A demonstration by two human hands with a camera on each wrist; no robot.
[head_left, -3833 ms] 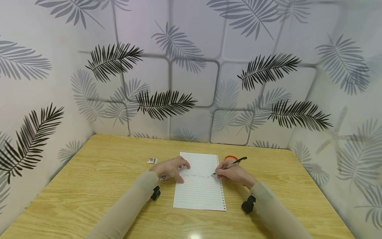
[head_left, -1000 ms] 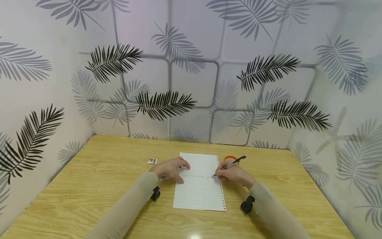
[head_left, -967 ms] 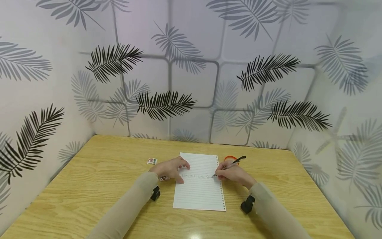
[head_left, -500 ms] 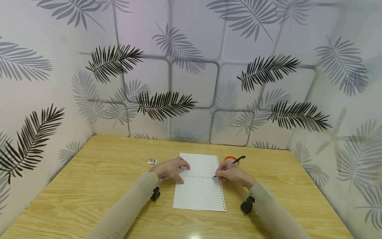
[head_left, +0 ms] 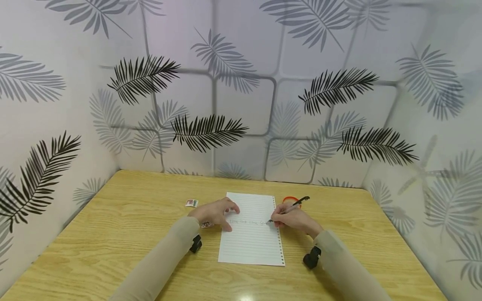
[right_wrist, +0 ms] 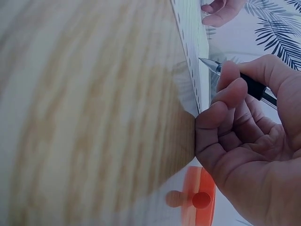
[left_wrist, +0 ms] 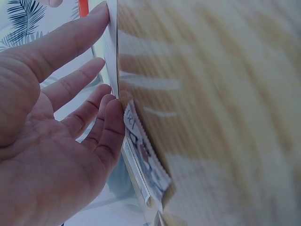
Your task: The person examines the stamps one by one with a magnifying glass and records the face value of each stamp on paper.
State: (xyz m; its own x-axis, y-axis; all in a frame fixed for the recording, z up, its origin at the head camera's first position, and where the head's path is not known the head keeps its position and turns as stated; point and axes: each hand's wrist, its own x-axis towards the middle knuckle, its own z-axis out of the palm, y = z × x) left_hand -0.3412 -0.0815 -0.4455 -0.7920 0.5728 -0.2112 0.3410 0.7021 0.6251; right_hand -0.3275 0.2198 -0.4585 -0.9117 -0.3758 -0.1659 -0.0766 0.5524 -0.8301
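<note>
A white ruled sheet of paper [head_left: 250,246] with punched holes down its right edge lies on the wooden table. My left hand [head_left: 216,212] rests at its left side, fingers loosely bent and spread, thumb tip on the paper. Beside that hand's little finger is a small printed piece with serrated edges, like a stamp [left_wrist: 143,150]. My right hand [head_left: 295,218] pinches a black-gripped pen [head_left: 301,200] at the sheet's right side. The pen's tip [right_wrist: 207,63] is at the paper, at the end of a handwritten line [head_left: 246,223].
Another stamp-like piece [head_left: 191,202] lies beyond the left wrist. Behind the right hand is an orange-red round thing [head_left: 291,198], partly hidden; the right wrist view shows its orange side [right_wrist: 204,207]. The table [head_left: 113,234] meets a leaf-patterned wall [head_left: 241,154] at the back.
Small strokes have been added at the end of the handwritten line, and the pen tip has shifted slightly. My left hand and the sheet have stayed put.
</note>
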